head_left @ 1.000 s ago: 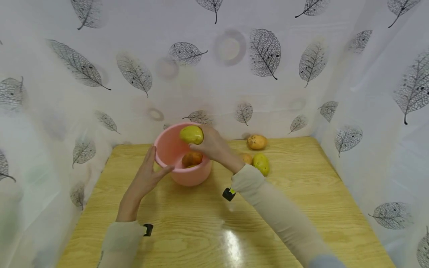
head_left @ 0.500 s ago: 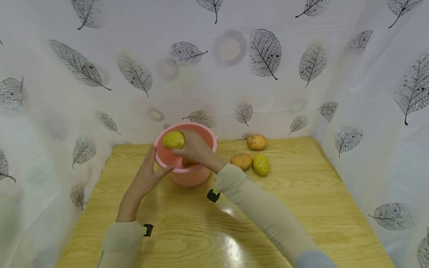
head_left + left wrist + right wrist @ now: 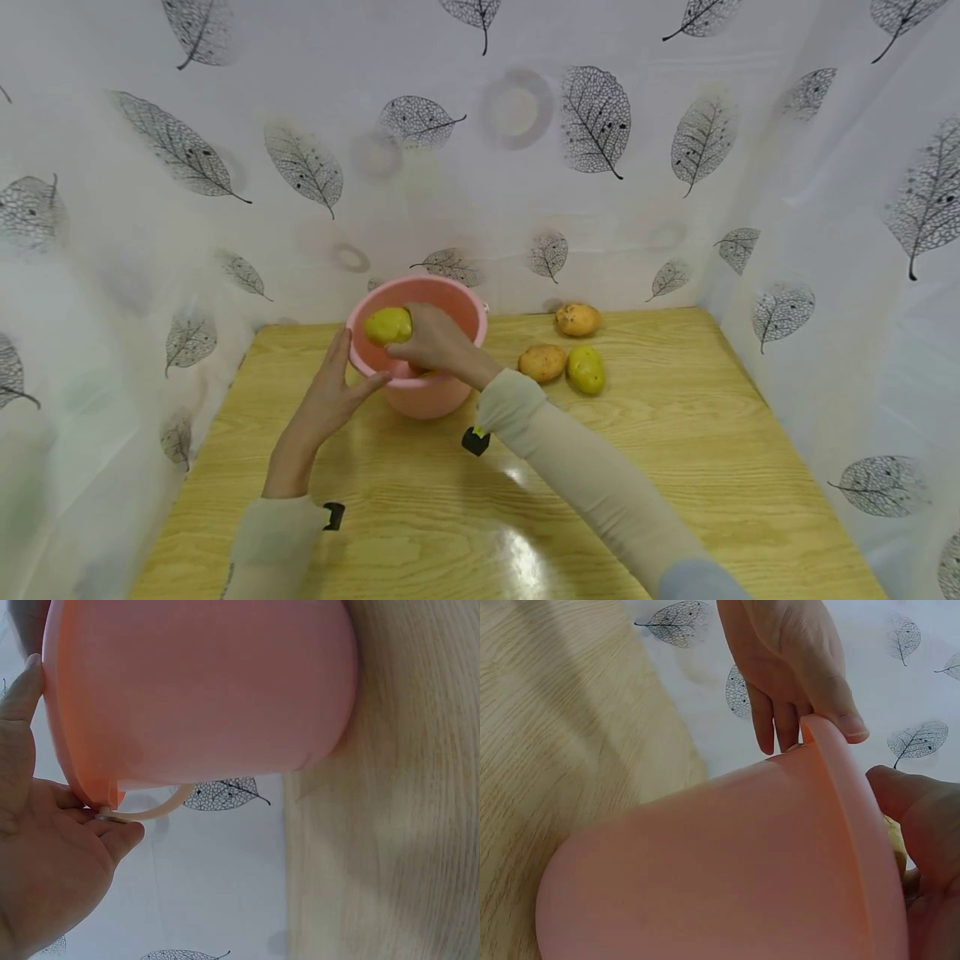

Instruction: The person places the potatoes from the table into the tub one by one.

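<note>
A pink bucket (image 3: 427, 402) stands on the table. My left hand (image 3: 324, 398) grips its left rim; in the left wrist view the thumb lies on the rim and the other fingers (image 3: 120, 841) bend by the handle's end (image 3: 161, 808). Inside the bucket's mouth, my right hand (image 3: 442, 340) holds a shiny yellow-green oval fruit (image 3: 388, 326). Only a sliver of that fruit (image 3: 895, 844) shows past the rim in the right wrist view. The right hand hides most of the other produce in the bucket.
Right of the bucket lie a tan spotted potato-like piece (image 3: 542, 363), another yellow-green oval fruit (image 3: 586, 370) and an orange-tan spotted piece (image 3: 577, 319) farther back. A leaf-patterned sheet (image 3: 480, 200) hangs behind and at both sides of the wooden table (image 3: 645, 467).
My right hand has moved left with the yellow-green oval fruit, then lowered it farther into the bucket. The left hand has stayed at the rim.
</note>
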A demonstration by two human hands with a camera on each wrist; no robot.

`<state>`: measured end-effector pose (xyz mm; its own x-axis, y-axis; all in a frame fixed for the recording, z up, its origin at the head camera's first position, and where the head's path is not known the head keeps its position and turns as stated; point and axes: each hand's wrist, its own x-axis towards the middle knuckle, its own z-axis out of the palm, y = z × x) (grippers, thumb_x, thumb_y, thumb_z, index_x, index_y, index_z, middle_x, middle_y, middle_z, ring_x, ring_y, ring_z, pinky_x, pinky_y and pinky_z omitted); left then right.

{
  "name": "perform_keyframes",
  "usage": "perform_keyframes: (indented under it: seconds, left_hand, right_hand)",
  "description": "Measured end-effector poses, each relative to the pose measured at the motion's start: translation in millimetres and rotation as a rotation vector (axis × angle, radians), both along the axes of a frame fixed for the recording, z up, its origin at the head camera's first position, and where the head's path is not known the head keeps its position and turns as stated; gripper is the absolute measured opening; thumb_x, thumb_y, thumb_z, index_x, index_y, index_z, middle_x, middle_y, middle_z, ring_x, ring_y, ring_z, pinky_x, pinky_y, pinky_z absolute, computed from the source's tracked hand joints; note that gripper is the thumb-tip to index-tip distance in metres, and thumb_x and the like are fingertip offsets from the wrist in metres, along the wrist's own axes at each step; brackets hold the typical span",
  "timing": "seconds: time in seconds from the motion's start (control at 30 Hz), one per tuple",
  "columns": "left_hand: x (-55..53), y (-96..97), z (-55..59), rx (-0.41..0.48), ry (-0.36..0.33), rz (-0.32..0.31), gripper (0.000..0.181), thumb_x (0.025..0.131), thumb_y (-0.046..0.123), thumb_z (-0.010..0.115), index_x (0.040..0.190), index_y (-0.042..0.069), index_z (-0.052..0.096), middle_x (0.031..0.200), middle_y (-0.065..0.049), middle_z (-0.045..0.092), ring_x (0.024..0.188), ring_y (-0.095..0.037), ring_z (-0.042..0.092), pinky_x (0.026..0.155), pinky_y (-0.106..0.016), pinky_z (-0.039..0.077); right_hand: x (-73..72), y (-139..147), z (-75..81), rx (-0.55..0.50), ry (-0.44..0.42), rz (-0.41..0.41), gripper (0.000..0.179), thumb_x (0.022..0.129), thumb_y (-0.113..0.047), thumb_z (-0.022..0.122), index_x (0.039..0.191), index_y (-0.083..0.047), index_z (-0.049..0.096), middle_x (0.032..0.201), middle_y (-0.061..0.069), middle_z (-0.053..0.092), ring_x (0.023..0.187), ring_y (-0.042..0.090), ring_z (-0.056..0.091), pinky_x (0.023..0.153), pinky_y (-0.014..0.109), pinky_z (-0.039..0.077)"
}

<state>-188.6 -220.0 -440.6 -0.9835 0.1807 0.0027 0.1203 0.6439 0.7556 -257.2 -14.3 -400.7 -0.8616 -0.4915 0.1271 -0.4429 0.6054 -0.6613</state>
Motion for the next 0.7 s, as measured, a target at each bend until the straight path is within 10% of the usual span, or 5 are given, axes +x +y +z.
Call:
perform_keyframes:
  seconds: [0.7]
  left_hand:
    - [-0.9,-1.7,-2.1,0.013,0.015,-0.007,0.109,0.099,0.05,0.068,0.166,0.01,-0.008,0.172,-0.012,-0.008,0.157,-0.038,0.001,0.12,-0.068,0.014]
  right_hand:
    - [-2.9,-5.0,-7.9,0.261,-0.084,0.01,0.05,0.103,-0.035,0.064,0.137,0.0,0.059,0.099,0.007,0.068,0.07,0.012,0.059,0.069,0.024,0.05]
